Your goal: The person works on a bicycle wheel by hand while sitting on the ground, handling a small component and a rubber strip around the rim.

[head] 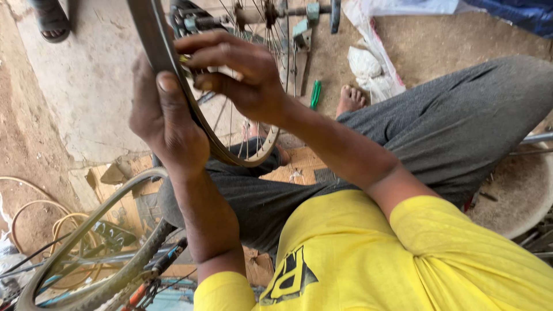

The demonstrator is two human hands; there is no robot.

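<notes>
A bare bicycle wheel rim (260,151) with thin spokes (247,124) stands upright in front of me, over my grey-trousered lap. My left hand (167,121) grips the rim's edge from the left, its thumb pressed along the rim. My right hand (236,72) reaches across the rim from the right, and its fingertips pinch a small yellowish part (184,59) at the rim's inner side. The wheel's hub (268,11) is at the top, partly cut off by the frame.
A tyred bicycle wheel (86,253) lies at the lower left beside coiled hoses (34,219). A green-handled tool (315,94), white bags (368,63) and a metal stand (299,31) sit on the ground ahead. Another person's sandalled foot (52,23) is at the top left.
</notes>
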